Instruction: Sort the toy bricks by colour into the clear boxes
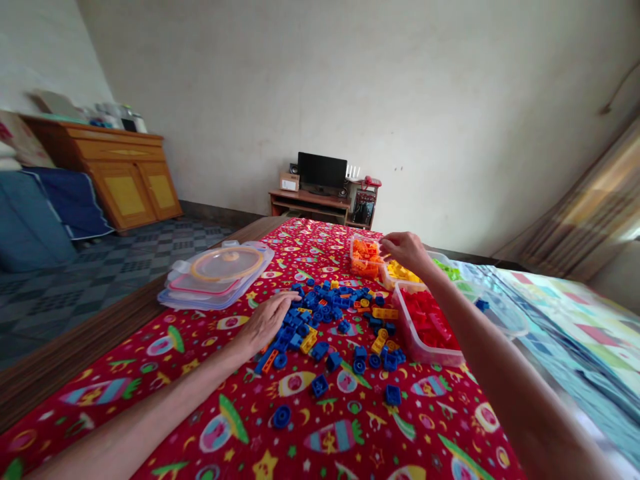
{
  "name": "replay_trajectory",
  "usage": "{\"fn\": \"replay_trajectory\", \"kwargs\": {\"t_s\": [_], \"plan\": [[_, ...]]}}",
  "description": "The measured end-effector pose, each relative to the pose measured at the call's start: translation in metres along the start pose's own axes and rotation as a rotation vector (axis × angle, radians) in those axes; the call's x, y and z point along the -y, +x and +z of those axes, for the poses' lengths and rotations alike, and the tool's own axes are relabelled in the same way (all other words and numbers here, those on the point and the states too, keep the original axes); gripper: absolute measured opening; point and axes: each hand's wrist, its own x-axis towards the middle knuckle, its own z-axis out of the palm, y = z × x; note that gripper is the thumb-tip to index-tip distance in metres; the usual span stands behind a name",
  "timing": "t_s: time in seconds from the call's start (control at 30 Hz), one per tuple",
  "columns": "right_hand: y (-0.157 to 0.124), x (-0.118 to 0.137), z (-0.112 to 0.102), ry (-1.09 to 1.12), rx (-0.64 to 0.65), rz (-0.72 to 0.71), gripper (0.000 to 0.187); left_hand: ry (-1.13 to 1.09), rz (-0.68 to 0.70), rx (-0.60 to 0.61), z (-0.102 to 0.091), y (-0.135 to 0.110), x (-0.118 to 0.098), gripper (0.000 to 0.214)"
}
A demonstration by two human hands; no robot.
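Observation:
A heap of mostly blue plastic bricks (325, 313), with a few orange and yellow ones, lies on the red patterned tablecloth (320, 433). My left hand (267, 320) rests flat on the heap's left edge, fingers stretched out. My right hand (406, 250) hovers over the clear box of orange bricks (364, 259), fingers curled in a pinch; what it holds is too small to name. Beside it stand boxes of yellow bricks (400, 272), red bricks (425, 320) and green bricks (450, 270).
A stack of clear box lids (217, 273) lies at the table's left edge. Single blue bricks (281, 417) are scattered toward me. A light patterned cloth (565, 320) covers the right side. A cabinet (125, 180) and a desk with a monitor (323, 173) stand farther back.

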Motion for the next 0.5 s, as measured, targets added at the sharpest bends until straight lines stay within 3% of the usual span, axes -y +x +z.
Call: {"fn": "replay_trajectory", "kwargs": {"t_s": [0.1, 0.23, 0.37, 0.5], "plan": [[-0.028, 0.016, -0.008, 0.025, 0.042, -0.048, 0.025, 0.004, 0.008, 0.001, 0.001, 0.0, 0.0, 0.05], [-0.063, 0.031, -0.01, -0.136, 0.218, -0.069, 0.024, 0.019, -0.001, 0.018, 0.001, 0.001, 0.001, 0.053], [-0.086, 0.026, 0.007, -0.486, 0.338, -0.085, 0.021, 0.04, 0.002, 0.031, 0.0, 0.001, 0.002, 0.056], [-0.097, 0.02, 0.024, -0.618, 0.36, -0.141, 0.024, 0.038, 0.01, 0.04, 0.0, 0.001, 0.003, 0.054]]}}
